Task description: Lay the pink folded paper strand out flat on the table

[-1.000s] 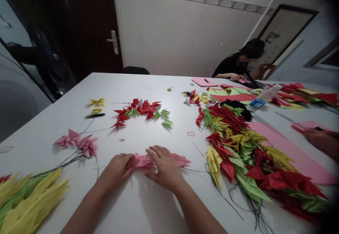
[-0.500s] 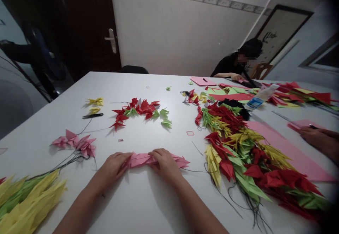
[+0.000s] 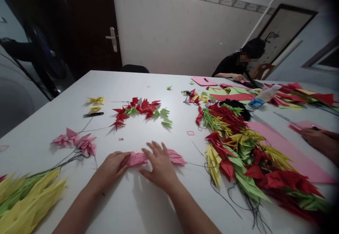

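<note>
Left hand (image 3: 113,167) and right hand (image 3: 159,167) are apart, both at the pink origami strand (image 3: 135,159), which lies flat on the white table (image 3: 124,205), near centre, right in front of the person. Left hand sits at the strand's left part, fingers together; cannot tell if it grips or only presses. Right hand is open, fingers spread wide, over the strand's middle, with more pink folds showing to its right. A black thread (image 3: 196,164) runs right from the strand toward a big heap of red, yellow and green origami strands (image 3: 246,156) on the near right. To the left are 2 small pink folded pieces (image 3: 76,141) with black wires (image 3: 71,158) trailing from them, and a yellow-green bundle (image 3: 29,202) at the near-left corner. Farther out lie a red-green arc of folded pieces (image 3: 140,112), 2 yellow pieces (image 3: 95,100) and a slim black tool (image 3: 93,114). A large pink sheet (image 3: 286,152) and a plastic bottle (image 3: 261,98) sit right. A co-worker (image 3: 233,66) works at the far right; another person's hand (image 3: 315,138) rests at the right edge, beside a pink sheet.
</note>
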`<state>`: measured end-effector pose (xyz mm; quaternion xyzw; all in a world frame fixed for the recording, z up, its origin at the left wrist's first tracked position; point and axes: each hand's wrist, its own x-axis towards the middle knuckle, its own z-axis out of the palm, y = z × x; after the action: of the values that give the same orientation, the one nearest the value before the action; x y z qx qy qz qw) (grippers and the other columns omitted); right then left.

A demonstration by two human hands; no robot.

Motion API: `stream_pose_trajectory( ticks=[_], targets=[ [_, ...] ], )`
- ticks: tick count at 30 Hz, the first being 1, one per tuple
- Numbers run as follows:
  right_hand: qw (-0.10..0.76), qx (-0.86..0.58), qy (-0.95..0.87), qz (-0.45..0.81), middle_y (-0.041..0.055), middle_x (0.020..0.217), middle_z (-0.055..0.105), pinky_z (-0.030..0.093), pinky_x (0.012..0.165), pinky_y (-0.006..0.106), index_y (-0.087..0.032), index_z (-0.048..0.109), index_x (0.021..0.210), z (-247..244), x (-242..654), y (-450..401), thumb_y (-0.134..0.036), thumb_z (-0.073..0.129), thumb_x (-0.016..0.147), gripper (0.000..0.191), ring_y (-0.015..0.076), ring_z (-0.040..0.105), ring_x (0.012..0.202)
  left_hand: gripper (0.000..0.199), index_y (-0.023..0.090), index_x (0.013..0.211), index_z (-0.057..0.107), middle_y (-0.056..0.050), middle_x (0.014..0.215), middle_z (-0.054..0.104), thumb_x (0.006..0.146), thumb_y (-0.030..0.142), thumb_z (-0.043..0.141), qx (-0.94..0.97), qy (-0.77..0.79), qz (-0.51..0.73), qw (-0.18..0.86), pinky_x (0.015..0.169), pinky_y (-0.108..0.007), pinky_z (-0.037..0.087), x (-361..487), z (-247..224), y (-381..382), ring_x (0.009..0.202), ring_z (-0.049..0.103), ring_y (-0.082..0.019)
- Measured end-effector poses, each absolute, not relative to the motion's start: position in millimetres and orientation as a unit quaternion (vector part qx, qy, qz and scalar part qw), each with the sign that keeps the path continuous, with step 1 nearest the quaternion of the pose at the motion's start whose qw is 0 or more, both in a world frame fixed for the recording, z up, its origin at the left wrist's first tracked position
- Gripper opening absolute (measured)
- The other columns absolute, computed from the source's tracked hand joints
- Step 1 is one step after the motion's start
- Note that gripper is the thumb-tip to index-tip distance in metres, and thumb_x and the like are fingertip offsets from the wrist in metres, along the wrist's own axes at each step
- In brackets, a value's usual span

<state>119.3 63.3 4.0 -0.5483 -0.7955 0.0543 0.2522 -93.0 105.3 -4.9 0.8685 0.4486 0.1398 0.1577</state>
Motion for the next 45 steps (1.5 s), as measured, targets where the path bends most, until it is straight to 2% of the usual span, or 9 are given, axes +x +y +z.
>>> stream_pose_trajectory(
  ticks=[6, 12, 16, 23, 26, 31, 35, 42, 45],
  targets=[
    [0.191, -0.543, -0.813, 0.084, 0.0024, 0.09, 0.064, 0.016, 0.103, 0.046, -0.022, 0.057, 0.095, -2.8, 93.8, 73.4, -0.024, 0.054, 0.078, 0.018, 0.018, 0.054, 0.089, 0.035, 0.019, 0.112, 0.053, -0.007, 0.103, 0.063, 0.08, 0.031, 0.045, 0.865, 0.455, 0.129, 0.166, 0.085, -0.034, 0.042, -96.0, 1.7, 103.2, 0.096, 0.056, -0.021],
    [0.201, -0.556, -0.806, 0.038, 0.0, 0.079, 0.064, 0.019, 0.102, 0.041, -0.02, 0.059, 0.076, -7.2, 121.3, 79.4, -0.009, 0.051, 0.074, 0.014, 0.015, 0.053, 0.083, 0.036, 0.02, 0.114, 0.052, -0.007, 0.103, 0.063, 0.082, 0.032, 0.042, 0.867, 0.458, 0.136, 0.141, 0.084, -0.033, 0.042, -107.9, -4.6, 105.0, 0.096, 0.056, -0.021],
    [0.241, -0.555, -0.796, 0.002, -0.0005, 0.071, 0.063, 0.019, 0.101, 0.04, -0.02, 0.059, 0.068, -8.8, 127.3, 78.6, -0.011, 0.05, 0.078, 0.016, 0.015, 0.053, 0.08, 0.037, 0.018, 0.114, 0.052, -0.008, 0.105, 0.063, 0.082, 0.033, 0.042, 0.867, 0.462, 0.126, 0.138, 0.085, -0.034, 0.041, -113.7, -5.7, 107.5, 0.098, 0.055, -0.022],
    [0.341, -0.538, -0.77, 0.047, 0.0026, 0.083, 0.066, 0.016, 0.102, 0.042, -0.019, 0.055, 0.105, 4.6, 105.0, 67.1, -0.029, 0.044, 0.086, 0.024, 0.0166, 0.053, 0.09, 0.036, 0.02, 0.115, 0.051, -0.006, 0.111, 0.061, 0.082, 0.032, 0.042, 0.875, 0.45, 0.114, 0.138, 0.087, -0.033, 0.04, -111.8, -3.0, 106.5, 0.101, 0.054, -0.021],
    [0.32, -0.544, -0.771, 0.091, 0.0007, 0.073, 0.065, 0.016, 0.102, 0.043, -0.02, 0.057, 0.1, 3.2, 99.9, 66.0, -0.033, 0.049, 0.083, 0.022, 0.016, 0.055, 0.084, 0.037, 0.02, 0.117, 0.051, -0.005, 0.113, 0.061, 0.084, 0.034, 0.041, 0.879, 0.446, 0.114, 0.124, 0.087, -0.033, 0.041, -112.0, -5.9, 106.1, 0.102, 0.054, -0.02],
    [0.283, -0.547, -0.781, 0.105, -0.0016, 0.069, 0.064, 0.018, 0.101, 0.043, -0.022, 0.059, 0.082, -9.1, 105.9, 71.9, -0.012, 0.048, 0.079, 0.014, 0.0135, 0.055, 0.078, 0.038, 0.022, 0.119, 0.05, -0.005, 0.117, 0.059, 0.086, 0.034, 0.037, 0.889, 0.434, 0.126, 0.072, 0.088, -0.035, 0.041, -116.7, -19.0, 107.9, 0.104, 0.052, -0.021],
    [0.273, -0.557, -0.78, 0.081, -0.0005, 0.069, 0.063, 0.019, 0.101, 0.043, -0.021, 0.058, 0.079, -9.5, 110.4, 77.5, -0.011, 0.047, 0.08, 0.014, 0.0141, 0.054, 0.08, 0.038, 0.021, 0.119, 0.051, -0.006, 0.116, 0.059, 0.085, 0.029, 0.036, 0.891, 0.432, 0.134, 0.038, 0.088, -0.036, 0.041, -123.7, -28.2, 110.8, 0.103, 0.052, -0.021],
    [0.308, -0.566, -0.762, 0.068, 0.0063, 0.101, 0.062, 0.029, 0.098, 0.039, -0.019, 0.057, 0.103, 14.6, 147.5, 70.1, -0.02, 0.045, 0.084, 0.023, 0.0176, 0.05, 0.101, 0.05, 0.019, 0.127, 0.041, -0.01, 0.125, 0.05, 0.08, 0.034, 0.046, 0.886, 0.431, 0.173, -0.006, 0.095, -0.042, 0.035, -110.7, -8.3, 103.3, 0.116, 0.042, -0.026],
    [0.265, -0.581, -0.767, 0.057, 0.0089, 0.117, 0.055, 0.03, 0.097, 0.042, -0.02, 0.051, 0.116, 13.6, 162.4, 68.3, -0.027, 0.055, 0.077, 0.04, 0.0221, 0.043, 0.112, 0.062, 0.02, 0.13, 0.036, -0.009, 0.13, 0.045, 0.076, 0.045, 0.052, 0.899, 0.399, 0.18, 0.009, 0.098, -0.042, 0.033, -81.0, 1.5, 99.8, 0.121, 0.036, -0.027]
  ],
)
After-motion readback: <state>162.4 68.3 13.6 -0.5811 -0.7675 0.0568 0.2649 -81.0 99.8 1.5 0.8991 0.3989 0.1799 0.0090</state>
